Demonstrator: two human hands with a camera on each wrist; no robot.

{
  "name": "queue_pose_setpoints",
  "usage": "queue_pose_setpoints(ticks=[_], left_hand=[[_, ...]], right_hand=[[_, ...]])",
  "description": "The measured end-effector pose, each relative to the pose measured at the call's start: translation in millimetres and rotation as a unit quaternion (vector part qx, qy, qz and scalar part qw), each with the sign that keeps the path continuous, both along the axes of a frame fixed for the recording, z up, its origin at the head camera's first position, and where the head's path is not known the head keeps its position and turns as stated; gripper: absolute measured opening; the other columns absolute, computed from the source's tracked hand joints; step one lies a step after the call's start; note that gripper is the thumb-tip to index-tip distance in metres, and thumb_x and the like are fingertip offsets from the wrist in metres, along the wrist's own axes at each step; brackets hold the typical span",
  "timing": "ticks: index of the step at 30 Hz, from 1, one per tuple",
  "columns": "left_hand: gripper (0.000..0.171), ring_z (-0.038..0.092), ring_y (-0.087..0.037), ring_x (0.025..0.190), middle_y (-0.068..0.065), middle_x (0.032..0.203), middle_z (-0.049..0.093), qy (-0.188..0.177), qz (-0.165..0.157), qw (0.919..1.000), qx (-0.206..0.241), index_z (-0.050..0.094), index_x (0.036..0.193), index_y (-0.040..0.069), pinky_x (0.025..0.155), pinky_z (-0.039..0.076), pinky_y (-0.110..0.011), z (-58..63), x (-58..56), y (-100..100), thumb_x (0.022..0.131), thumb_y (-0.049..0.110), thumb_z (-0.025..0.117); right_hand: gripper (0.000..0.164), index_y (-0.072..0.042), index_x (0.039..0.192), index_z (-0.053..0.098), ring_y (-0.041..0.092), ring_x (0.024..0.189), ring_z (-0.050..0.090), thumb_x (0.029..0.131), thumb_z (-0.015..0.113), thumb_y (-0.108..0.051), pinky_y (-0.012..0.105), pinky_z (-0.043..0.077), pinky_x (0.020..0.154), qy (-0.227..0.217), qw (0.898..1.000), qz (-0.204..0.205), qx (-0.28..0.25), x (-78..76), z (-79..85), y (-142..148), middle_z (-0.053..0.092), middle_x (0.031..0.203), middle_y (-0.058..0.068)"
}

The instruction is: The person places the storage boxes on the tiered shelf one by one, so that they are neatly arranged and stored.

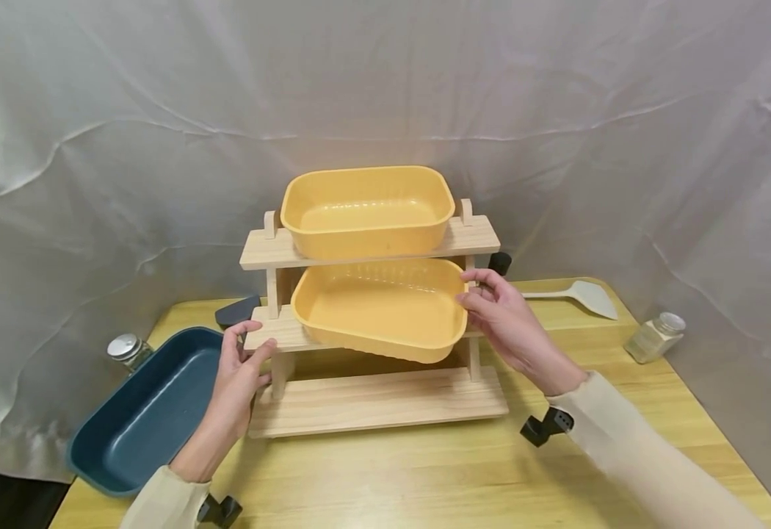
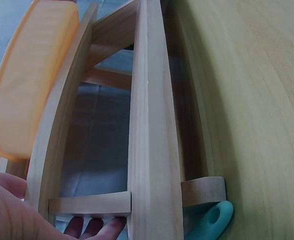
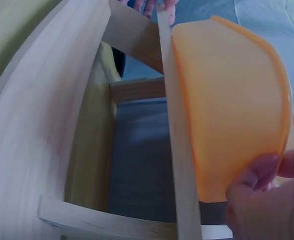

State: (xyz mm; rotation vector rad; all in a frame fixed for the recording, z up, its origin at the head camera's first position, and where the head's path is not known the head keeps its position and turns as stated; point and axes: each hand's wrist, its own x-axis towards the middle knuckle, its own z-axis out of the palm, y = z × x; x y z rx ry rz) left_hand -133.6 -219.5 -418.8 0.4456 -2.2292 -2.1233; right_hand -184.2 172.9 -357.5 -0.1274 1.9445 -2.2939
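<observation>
Easiest way in is the front of the wooden rack (image 1: 379,402): bare desk (image 1: 385,477) there, plus an open gap above the rack's bottom shelf. The rack's middle level is pretty much plugged by the lower yellow tray (image 1: 382,312), its front right corner poking past the edge, with right fingers (image 1: 484,276) at that end. The upper yellow tray (image 1: 368,246) fills most of the rack's top. Left of the rack, left fingers (image 1: 236,338) and a blue tray (image 1: 150,419) crowd things; behind it, a curtain (image 1: 385,88).
</observation>
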Motion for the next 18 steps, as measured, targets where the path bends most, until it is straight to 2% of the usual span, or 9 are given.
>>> queue_pose_setpoints(ticks=[5, 8, 13, 18], left_hand=[[0.041, 0.049, -0.020, 0.108, 0.002, 0.118, 0.056, -0.001, -0.002, 1.0000, -0.001, 0.041, 0.145, 0.026, 0.084, 0.050, -0.038, 0.4, -0.2, 0, 0.112, 0.023, 0.065], [0.041, 0.049, -0.021, 0.109, 0.001, 0.121, 0.054, 0.001, -0.003, 1.0000, -0.002, 0.041, 0.146, 0.026, 0.084, 0.050, -0.038, 0.9, -0.3, 0, 0.112, 0.023, 0.065], [0.041, 0.048, -0.021, 0.109, 0.000, 0.123, 0.053, 0.001, -0.002, 1.0000, -0.008, 0.040, 0.146, 0.025, 0.084, 0.050, -0.037, 1.7, 0.4, -2, 0.112, 0.023, 0.064], [0.042, 0.047, -0.020, 0.108, 0.001, 0.125, 0.051, -0.002, -0.004, 1.0000, -0.006, 0.040, 0.147, 0.026, 0.085, 0.049, -0.037, 1.5, 0.7, -1, 0.113, 0.024, 0.063]], right_hand=[[0.028, -0.001, 0.131, 0.056, 0.018, 0.099, 0.055, 0.108, 0.067, -0.011, 0.028, 0.054, 0.088, 0.002, 0.999, -0.024, 0.040, 11.9, -2.9, 0, 0.052, 0.111, 0.007], [0.032, 0.000, 0.134, 0.055, 0.020, 0.103, 0.056, 0.108, 0.068, -0.014, 0.031, 0.054, 0.094, 0.005, 0.998, -0.024, 0.054, 22.6, -5.4, -1, 0.052, 0.115, 0.009], [0.037, 0.004, 0.138, 0.052, 0.019, 0.101, 0.057, 0.106, 0.067, -0.006, 0.035, 0.055, 0.095, 0.022, 0.998, -0.010, 0.054, 33.5, -8.9, -3, 0.051, 0.112, 0.010], [0.038, 0.007, 0.140, 0.049, 0.017, 0.094, 0.061, 0.104, 0.064, 0.002, 0.033, 0.059, 0.090, 0.037, 0.999, 0.015, 0.030, 32.5, -8.2, -1, 0.053, 0.106, 0.009]])
